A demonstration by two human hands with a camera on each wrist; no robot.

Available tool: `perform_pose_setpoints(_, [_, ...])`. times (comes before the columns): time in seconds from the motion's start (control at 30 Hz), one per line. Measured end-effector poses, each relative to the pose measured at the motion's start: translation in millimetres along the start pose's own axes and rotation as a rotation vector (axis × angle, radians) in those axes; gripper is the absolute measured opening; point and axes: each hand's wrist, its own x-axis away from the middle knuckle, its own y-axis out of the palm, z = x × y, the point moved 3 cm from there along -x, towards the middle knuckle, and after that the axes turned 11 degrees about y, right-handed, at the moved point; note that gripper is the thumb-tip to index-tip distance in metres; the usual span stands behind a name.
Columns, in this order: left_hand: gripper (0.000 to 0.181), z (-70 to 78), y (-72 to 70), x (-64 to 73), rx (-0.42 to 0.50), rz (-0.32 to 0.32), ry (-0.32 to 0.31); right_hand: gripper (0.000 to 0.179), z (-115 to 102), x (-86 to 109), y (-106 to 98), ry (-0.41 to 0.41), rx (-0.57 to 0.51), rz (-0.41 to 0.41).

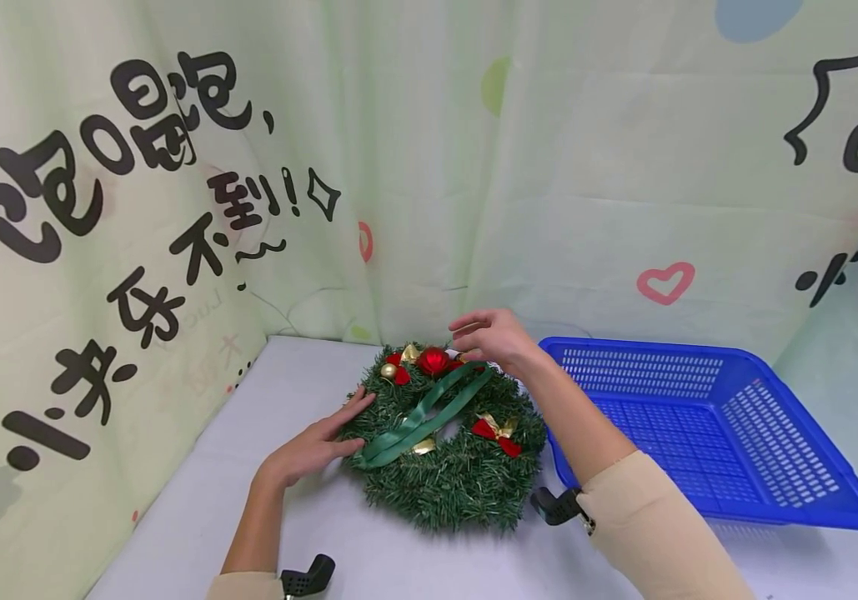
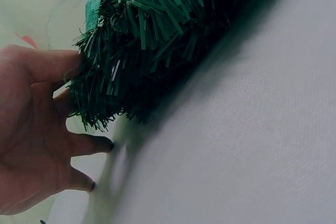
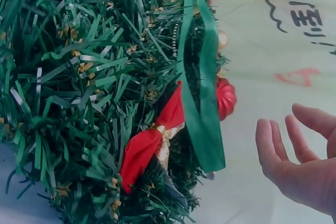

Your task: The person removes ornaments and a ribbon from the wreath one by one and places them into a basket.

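A green artificial wreath (image 1: 451,492) lies flat on the table, with red-and-gold bows (image 1: 499,435), a red ornament (image 1: 434,361) and a small gold ball (image 1: 388,371). A green ribbon loop (image 1: 413,427) stretches across it, over the centre hole. At the wreath's left edge my left hand (image 1: 316,450) touches the needles with fingers spread; in the left wrist view, thumb and fingertips partly vanish behind the greenery. My right hand (image 1: 492,340) hovers over the far right side, fingers loosely bent. The right wrist view shows that hand (image 3: 299,156) apart from the ribbon and holding nothing.
A blue plastic basket (image 1: 755,367) with perforated walls stands to the right, close beside the wreath. White cloth covers the table (image 1: 308,367). Pale printed curtains (image 1: 413,167) hang behind and on both sides.
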Motion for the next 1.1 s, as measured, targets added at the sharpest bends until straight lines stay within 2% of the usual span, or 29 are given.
perform_pose_setpoints(0.23, [0.073, -1.2, -0.2, 0.1, 0.002, 0.003, 0.002, 0.046, 4.8, -11.9, 8.4, 0.002, 0.011, -0.035])
perform_pose_setpoints(0.6, [0.073, -0.3, 0.4, 0.4, 0.010, 0.004, -0.003, 0.044, 8.7, -25.2, 15.4, 0.028, 0.062, -0.015])
perform_pose_setpoints(0.9, [0.073, -0.9, -0.1, -0.7, 0.011, 0.010, -0.006, 0.045, 10.2, -30.6, 19.9, 0.003, 0.117, 0.007])
perform_pose_setpoints(1.1, [0.073, -0.1, 0.8, -1.3, 0.003, 0.009, -0.015, 0.044, 10.6, -33.7, 21.3, 0.015, 0.140, 0.023])
